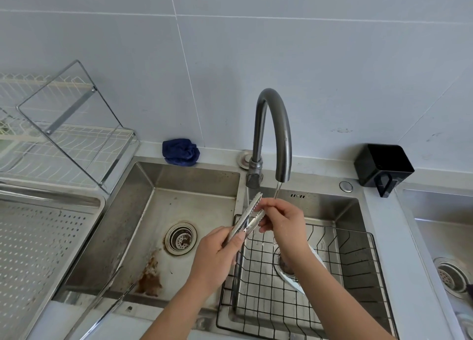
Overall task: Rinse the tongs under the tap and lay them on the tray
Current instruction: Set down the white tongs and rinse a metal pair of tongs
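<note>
Steel tongs, stiff, light, probably slippery when wet: left hand grips the handle end, right hand pinches the toothed tips beneath the tap.

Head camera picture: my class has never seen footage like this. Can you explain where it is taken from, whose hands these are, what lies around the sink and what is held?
No machine here: a person wears one wide-angle camera on the head, so you look down at their own bare hands. The left hand grips the handle end of metal tongs; the right hand pinches their toothed tips beside a thin stream from the tap. Below is a steel sink holding a black wire basket. A perforated tray lies to the left; a blue cloth and a black container sit behind.
</note>
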